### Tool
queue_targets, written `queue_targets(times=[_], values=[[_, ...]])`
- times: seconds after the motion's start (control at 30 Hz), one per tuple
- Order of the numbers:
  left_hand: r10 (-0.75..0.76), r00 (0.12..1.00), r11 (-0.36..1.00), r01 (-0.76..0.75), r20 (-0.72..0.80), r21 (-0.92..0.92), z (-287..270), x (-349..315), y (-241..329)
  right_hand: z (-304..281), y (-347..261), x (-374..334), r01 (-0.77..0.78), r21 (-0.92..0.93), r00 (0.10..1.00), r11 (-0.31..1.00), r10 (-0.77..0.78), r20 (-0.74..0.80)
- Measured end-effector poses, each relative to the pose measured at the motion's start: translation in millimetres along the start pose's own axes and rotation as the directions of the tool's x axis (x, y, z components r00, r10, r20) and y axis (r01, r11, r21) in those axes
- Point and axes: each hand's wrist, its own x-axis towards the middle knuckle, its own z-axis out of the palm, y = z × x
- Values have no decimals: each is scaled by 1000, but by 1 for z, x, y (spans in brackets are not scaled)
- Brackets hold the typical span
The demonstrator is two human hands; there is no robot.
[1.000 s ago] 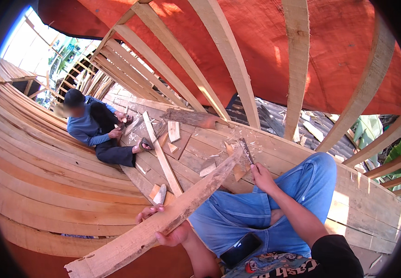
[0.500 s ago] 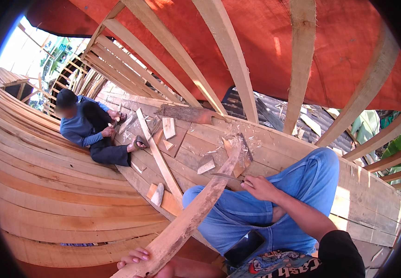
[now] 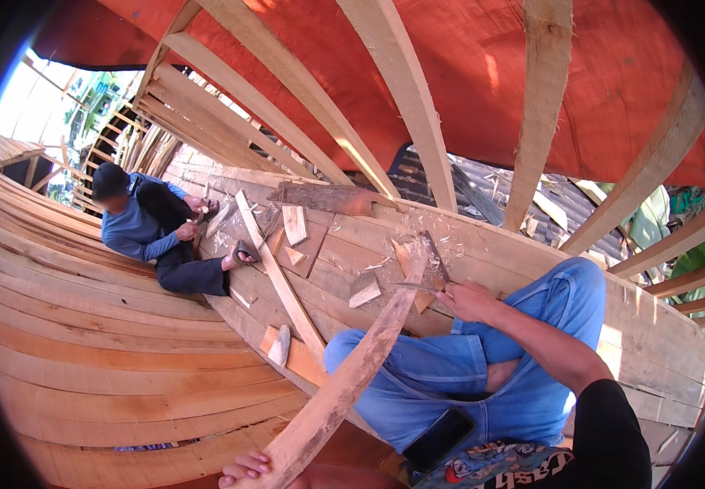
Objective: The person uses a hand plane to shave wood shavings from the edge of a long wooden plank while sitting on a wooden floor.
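Observation:
A long, rough-edged wooden plank (image 3: 346,367) slants across my lap, its far end down on the boards among wood shavings. My left hand (image 3: 246,469) is closed around its near end, at the lower edge of the view. Closed on a knife's handle, my right hand (image 3: 468,301) is beside the plank's far part. The thin blade of the knife (image 3: 417,286) lies across the plank's upper side near that far end. The handle is mostly hidden by my fingers.
A person (image 3: 144,220) in a blue top sits at the left, working with both hands. Around me are a long batten (image 3: 280,277), a wood block (image 3: 364,290), a grey stone-like piece (image 3: 280,346) and a dark weathered board (image 3: 328,198). Upright ribs (image 3: 542,106) stand along the far side. A phone (image 3: 439,438) rests on my lap.
My right hand and the knife have moved away from me along the plank, toward its far end. My left hand keeps its hold, and the view has shifted slightly.

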Motion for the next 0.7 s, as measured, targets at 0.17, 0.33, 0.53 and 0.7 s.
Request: queue_targets(times=[0.17,0.33,0.53,0.7], values=[[2,999,997,-5,34,73,-3,0,1,3,4,5,11,-65,1000,998,-10,15],[-2,998,999,-1,68,51,7,1,2,16,1,-1,84,-15,996,996,-84,18],[-20,996,996,11,92,90,8,-2,4,19,19,17,-12,-43,999,999,10,-39],[-22,993,998,14,113,64,2,-2,7,16,1,10,71,-13,997,997,-71,-1]])
